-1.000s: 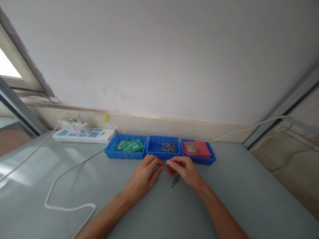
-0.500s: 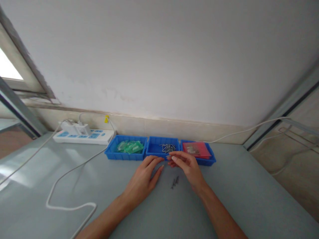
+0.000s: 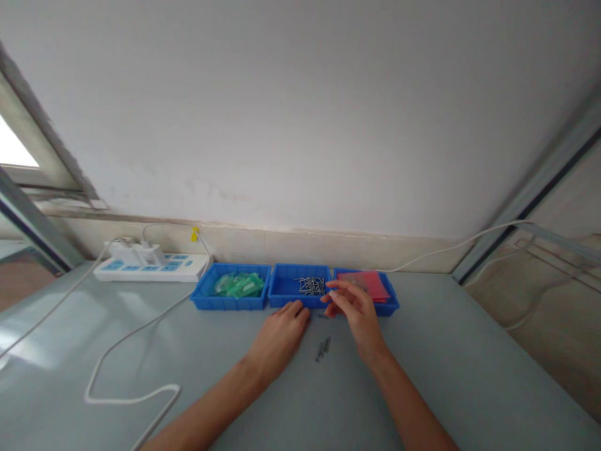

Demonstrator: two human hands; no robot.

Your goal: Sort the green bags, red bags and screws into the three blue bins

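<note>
My left hand [image 3: 282,335] rests on the table against the front of the middle blue bin [image 3: 286,287], its fingers curled; what is under them, if anything, is hidden. Thin metal screws [image 3: 312,286] lie heaped in the right part of that bin. My right hand [image 3: 352,310] hovers in front of the right blue bin [image 3: 389,308], thumb and fingers apart with nothing visible between them. A single screw [image 3: 322,316] lies on the table just below its fingertips. Between my hands, several more screws [image 3: 322,349] lie together on the table.
To the left stands a blue bin [image 3: 230,303] of green plastic packets [image 3: 244,285]. Red plastic bags [image 3: 370,283] fill the right bin. A white power strip [image 3: 188,270] with plugged-in adapters sits by the wall, and a white cable [image 3: 136,399] winds across the table's left side.
My right hand has let go of the screw it pinched and its fingers have spread; a screw now lies below them. My left fingers have curled in. The view has shifted slightly.
</note>
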